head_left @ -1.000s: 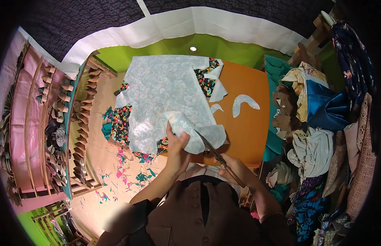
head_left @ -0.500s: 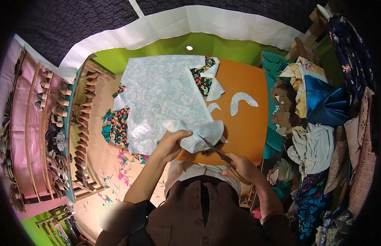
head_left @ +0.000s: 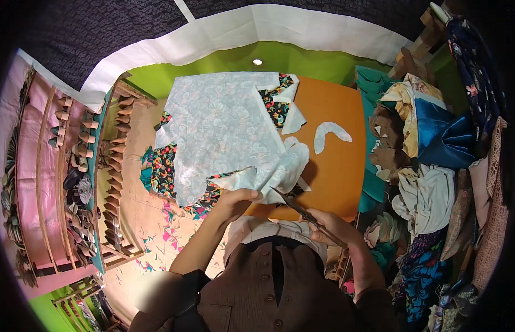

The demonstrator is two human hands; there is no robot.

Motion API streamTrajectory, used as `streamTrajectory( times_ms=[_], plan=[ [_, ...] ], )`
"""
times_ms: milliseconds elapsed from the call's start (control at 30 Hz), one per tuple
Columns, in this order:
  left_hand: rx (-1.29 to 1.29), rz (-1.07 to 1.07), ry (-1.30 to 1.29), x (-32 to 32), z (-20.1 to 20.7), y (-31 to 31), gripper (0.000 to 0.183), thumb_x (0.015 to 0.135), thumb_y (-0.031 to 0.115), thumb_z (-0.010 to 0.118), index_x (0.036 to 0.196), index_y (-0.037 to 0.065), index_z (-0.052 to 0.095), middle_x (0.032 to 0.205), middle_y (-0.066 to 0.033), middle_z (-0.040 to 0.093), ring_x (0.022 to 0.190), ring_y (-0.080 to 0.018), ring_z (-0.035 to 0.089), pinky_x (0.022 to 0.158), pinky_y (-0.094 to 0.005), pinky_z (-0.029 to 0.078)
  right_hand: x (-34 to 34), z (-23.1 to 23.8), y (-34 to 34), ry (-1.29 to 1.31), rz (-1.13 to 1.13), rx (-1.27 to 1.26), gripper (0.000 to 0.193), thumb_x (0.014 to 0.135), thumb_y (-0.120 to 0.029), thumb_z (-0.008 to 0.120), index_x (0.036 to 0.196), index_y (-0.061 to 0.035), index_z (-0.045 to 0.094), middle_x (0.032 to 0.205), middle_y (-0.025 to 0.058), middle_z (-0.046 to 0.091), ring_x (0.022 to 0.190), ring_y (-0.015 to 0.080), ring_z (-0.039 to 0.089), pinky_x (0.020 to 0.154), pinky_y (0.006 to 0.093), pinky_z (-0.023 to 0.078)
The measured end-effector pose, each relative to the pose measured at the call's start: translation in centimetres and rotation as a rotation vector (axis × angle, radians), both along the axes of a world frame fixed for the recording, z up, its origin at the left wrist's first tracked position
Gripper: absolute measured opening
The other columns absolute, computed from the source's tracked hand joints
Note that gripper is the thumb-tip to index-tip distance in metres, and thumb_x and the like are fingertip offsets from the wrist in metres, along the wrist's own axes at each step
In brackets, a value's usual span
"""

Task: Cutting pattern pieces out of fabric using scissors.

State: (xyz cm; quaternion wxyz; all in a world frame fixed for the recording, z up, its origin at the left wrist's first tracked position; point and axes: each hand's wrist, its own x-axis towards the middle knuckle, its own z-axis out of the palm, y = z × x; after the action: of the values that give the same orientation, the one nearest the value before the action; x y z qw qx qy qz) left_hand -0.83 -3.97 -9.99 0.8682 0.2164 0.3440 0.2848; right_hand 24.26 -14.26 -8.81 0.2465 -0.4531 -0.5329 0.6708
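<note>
A large sheet of fabric [head_left: 219, 122] lies on the orange table, its pale whitish back up and a dark floral print showing at the folded edges. My left hand [head_left: 239, 203] is closed on its near edge, thumb on top, lifting a bunched flap. In my right hand [head_left: 332, 228] is a pair of dark metal scissors [head_left: 299, 209], blades pointing up and left toward the lifted flap. The blade tips are beside the flap; I cannot tell whether they touch it. A curved pale cutout [head_left: 330, 134] rests on the table to the right.
Wooden racks of shoe lasts [head_left: 116, 160] stand at left, with fabric scraps [head_left: 171, 224] on the floor beside the table [head_left: 335, 177]. Folded cloths, including a blue satin one [head_left: 443, 133], and teal pieces [head_left: 374, 177] are stacked at right. A green wall rises behind.
My left hand has shifted slightly right and down, and the flap has turned so more floral print shows beside it. The scissors have drawn slightly down and right, their blades now closer together.
</note>
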Motion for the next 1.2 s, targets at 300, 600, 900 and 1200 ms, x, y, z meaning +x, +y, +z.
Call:
streamTrajectory(
  times_ms=[300,600,900,1200],
  plan=[
    [-0.038,0.031,-0.392,0.9,0.1,-0.2,0.040,0.071,0.007,0.052,0.109,-0.005,0.045,0.108,-0.0150,0.051,0.104,-0.0261,0.046,0.094,-0.0382,0.030,-0.4,-0.2,1.2,0.166,0.063,-0.527,0.040,0.079,-0.029,0.045,0.109,-0.0029,0.041,0.065,-0.0042,0.031,0.053,0.0025,0.030,0.046,0.0138,0.024],
    [-0.239,0.022,-0.558,1.2,1.2,0.1,0.048,0.072,0.020,0.050,0.112,-0.006,0.044,0.115,-0.0183,0.048,0.108,-0.0325,0.044,0.095,-0.0446,0.027,0.0,-1.2,0.7,0.634,0.185,-0.513,0.093,0.059,-0.070,0.055,0.112,0.0036,0.034,0.069,-0.0041,0.029,0.052,0.0000,0.025,0.044,0.0129,0.021],
    [-0.250,-0.044,-0.647,1.1,0.8,-0.1,0.038,0.074,0.018,0.048,0.107,-0.001,0.048,0.111,-0.0169,0.050,0.104,-0.0304,0.047,0.093,-0.0427,0.030,-0.5,0.7,1.2,0.501,0.210,-0.391,0.104,0.053,-0.079,0.046,0.113,0.0049,0.034,0.069,-0.0055,0.028,0.053,-0.0008,0.025,0.044,0.0126,0.021],
    [0.073,0.081,0.172,2.5,4.0,-1.2,0.051,0.067,0.013,0.070,0.107,-0.003,0.046,0.102,-0.0111,0.053,0.095,-0.0199,0.051,0.082,-0.0325,0.041,-1.1,0.7,1.0,0.414,0.129,-0.203,0.090,0.066,-0.073,0.040,0.114,0.0032,0.034,0.068,-0.0061,0.028,0.051,0.0011,0.024,0.043,0.0149,0.020]
  ],
)
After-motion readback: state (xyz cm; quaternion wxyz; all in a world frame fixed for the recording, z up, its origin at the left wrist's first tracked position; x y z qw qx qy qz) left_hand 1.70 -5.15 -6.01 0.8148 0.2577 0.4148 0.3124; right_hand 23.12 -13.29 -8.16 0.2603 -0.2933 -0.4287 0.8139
